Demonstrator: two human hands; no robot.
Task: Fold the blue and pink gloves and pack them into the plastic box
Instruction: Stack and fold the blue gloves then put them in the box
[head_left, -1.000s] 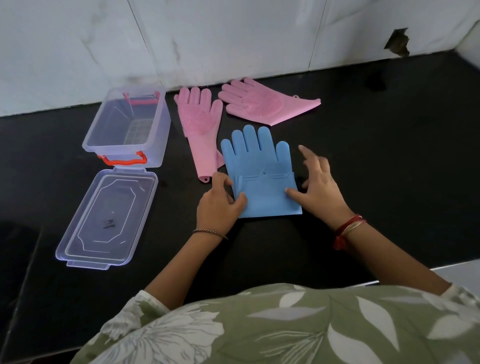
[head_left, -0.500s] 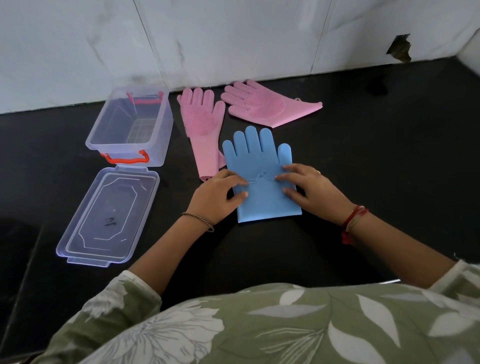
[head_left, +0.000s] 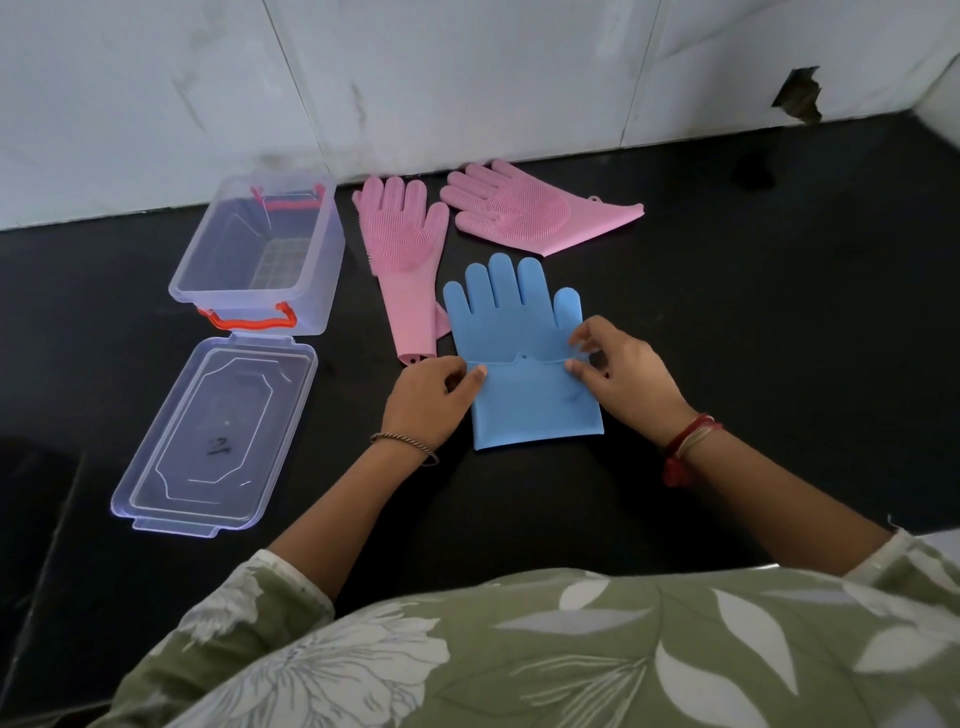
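Note:
A blue glove (head_left: 519, 332) lies flat on the black counter, fingers pointing away from me, its cuff half folded up over the palm. My left hand (head_left: 428, 397) pinches the left end of the folded cuff edge. My right hand (head_left: 621, 371) pinches the right end of that edge. Two pink gloves lie beyond: one pink glove (head_left: 408, 260) lengthwise just left of the blue one, the other pink glove (head_left: 535, 215) slanting along the wall. The clear plastic box (head_left: 260, 291) with orange handles stands open at the left; I see no glove in it.
The box's clear lid (head_left: 213, 436) lies flat in front of the box. A white tiled wall (head_left: 467, 78) runs along the back of the black counter (head_left: 779, 312). The counter's near edge is by my body.
Both hands shifted from pressing flat on the folded cuff to pinching the two ends of its upper edge. The blue glove stays in place.

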